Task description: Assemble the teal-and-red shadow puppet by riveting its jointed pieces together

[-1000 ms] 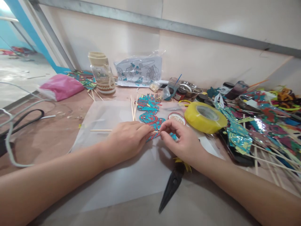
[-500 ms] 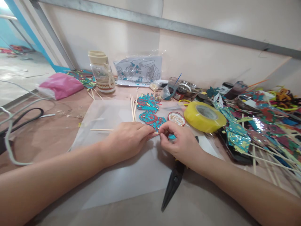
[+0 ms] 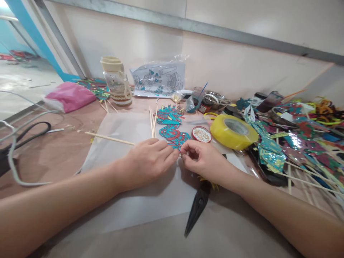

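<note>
Both hands meet at the middle: the left hand (image 3: 150,161) lies palm-down, its fingers closed, while the right hand (image 3: 201,157) has thumb and forefinger bent nearly together; whether they pinch anything, I cannot tell. Beneath them is the bench (image 3: 75,150), bearing a translucent sheet (image 3: 150,204). Right of the right hand sits a yellow tape roll (image 3: 231,138). Just beyond both hands' fingertips lies the turquoise-and-red cutout (image 3: 174,134), its near end hidden. A pale stick (image 3: 110,138) juts leftward from the left hand's grip. Steadiness probably matters most: brace the left hand against the sheet, work only with the right fingertips, and avoid pressing on the cutout.
</note>
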A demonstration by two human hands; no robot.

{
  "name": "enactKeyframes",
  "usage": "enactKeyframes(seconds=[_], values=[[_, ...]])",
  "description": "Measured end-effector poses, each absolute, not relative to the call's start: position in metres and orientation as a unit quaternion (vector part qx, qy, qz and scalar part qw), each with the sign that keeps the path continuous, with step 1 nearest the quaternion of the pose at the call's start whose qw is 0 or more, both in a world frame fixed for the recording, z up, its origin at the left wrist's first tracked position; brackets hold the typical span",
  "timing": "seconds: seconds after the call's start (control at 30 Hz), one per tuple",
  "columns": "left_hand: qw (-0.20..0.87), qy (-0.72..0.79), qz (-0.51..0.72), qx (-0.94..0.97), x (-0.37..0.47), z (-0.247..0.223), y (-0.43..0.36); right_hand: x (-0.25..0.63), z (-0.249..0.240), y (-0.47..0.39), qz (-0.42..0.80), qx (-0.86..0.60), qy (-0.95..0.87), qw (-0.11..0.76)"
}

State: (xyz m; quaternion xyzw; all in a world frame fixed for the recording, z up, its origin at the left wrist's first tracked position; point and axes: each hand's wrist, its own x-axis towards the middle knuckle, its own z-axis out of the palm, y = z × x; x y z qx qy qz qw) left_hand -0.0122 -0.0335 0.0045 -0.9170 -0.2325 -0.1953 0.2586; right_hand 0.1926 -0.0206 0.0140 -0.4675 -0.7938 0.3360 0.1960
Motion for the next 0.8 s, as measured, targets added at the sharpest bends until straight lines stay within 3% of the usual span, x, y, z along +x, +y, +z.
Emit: enactKeyframes(seconds=[0.23,0.4,0.57,0.8], values=[[0.226,-0.243,-0.21,-0.92,-0.012,0.002,-0.031,0.194,0.017,-0.019,0.412,-0.471,-0.761,0.169],[0.162,-0.313,-0.249,-0.902,-0.012,-0.006,-0.027,0.195,0.019,-0.019,0.429,-0.453,-0.749,0.222],[0.137,-0.337,-0.272,-0.891,-0.012,-0.009,-0.023,0.196,0.014,-0.02,0.282,-0.416,-0.81,0.302],[0.095,-0.36,-0.263,-0.89,-0.011,-0.008,-0.024,0.199,0.008,-0.023,0.154,-0.368,-0.854,0.335]])
